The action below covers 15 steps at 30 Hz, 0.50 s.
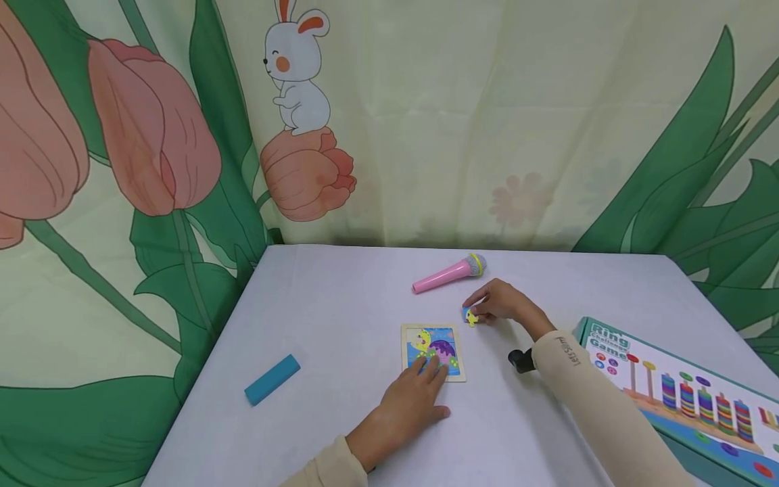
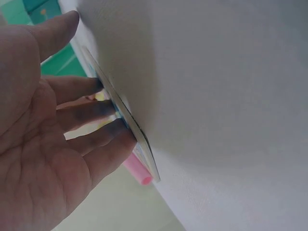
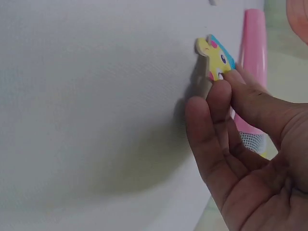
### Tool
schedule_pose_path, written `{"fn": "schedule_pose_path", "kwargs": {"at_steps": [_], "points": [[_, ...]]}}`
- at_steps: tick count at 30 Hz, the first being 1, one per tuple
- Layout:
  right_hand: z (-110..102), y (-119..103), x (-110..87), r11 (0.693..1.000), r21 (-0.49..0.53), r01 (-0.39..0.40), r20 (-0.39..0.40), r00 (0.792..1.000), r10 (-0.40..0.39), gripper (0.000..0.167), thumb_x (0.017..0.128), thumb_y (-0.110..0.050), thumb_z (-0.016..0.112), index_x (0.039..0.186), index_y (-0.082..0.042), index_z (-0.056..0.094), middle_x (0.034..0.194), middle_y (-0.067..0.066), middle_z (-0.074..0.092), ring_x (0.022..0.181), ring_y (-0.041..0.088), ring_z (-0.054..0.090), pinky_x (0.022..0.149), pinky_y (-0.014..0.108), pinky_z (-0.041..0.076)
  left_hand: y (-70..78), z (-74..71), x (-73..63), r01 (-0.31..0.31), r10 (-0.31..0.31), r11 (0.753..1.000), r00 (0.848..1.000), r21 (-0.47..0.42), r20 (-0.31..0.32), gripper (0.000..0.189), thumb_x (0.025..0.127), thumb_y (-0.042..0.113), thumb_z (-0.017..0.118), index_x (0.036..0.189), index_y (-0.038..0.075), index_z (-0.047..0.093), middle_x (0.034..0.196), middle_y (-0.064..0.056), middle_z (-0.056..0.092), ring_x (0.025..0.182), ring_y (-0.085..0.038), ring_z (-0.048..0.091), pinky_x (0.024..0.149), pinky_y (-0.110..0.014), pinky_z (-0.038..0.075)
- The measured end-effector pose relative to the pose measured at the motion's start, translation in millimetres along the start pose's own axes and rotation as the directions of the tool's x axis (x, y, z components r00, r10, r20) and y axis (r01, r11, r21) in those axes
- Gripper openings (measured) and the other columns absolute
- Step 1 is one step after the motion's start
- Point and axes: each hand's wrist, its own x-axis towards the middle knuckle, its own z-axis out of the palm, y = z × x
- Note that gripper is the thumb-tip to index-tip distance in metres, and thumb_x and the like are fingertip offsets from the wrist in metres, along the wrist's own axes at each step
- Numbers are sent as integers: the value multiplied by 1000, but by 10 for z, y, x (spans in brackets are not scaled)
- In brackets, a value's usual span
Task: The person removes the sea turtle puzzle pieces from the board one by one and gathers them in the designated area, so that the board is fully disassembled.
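Note:
A small wooden puzzle board with a pale frame and a cartoon picture in yellow, purple and blue lies on the table. My left hand rests its fingertips on the board's near part, fingers fairly straight and thumb spread off to the side. In the left wrist view the board shows edge-on beneath those fingertips. To the right of the board's far corner, my right hand pinches a yellow and blue puzzle piece between thumb and fingers. An animal face is printed on that piece, close over the table.
A pink toy microphone lies behind the board. On the left is a flat blue block. A large ring game box stands at the right, beside the right sleeve. Behind the white table hangs a printed curtain.

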Motion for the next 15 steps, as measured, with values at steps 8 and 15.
{"fn": "schedule_pose_path", "kwargs": {"at_steps": [8,15], "points": [[91,14,38,999,-53,-4,-100,995,-2,10,94,-3,71,100,2,78,79,5,70,69,15,61,65,27,55,-1,25,11,2,-2,1000,1000,22,8,70,98,55,61,155,15,47,160,-3,42,145,-23,41,115,-32,38],[156,0,59,996,-87,-29,-139,990,17,11,93,-3,71,100,2,78,85,7,72,73,17,59,66,27,53,-1,35,18,3,-3,999,1000,34,4,70,98,56,61,155,16,48,160,-3,42,145,-23,41,115,-30,37]]}}
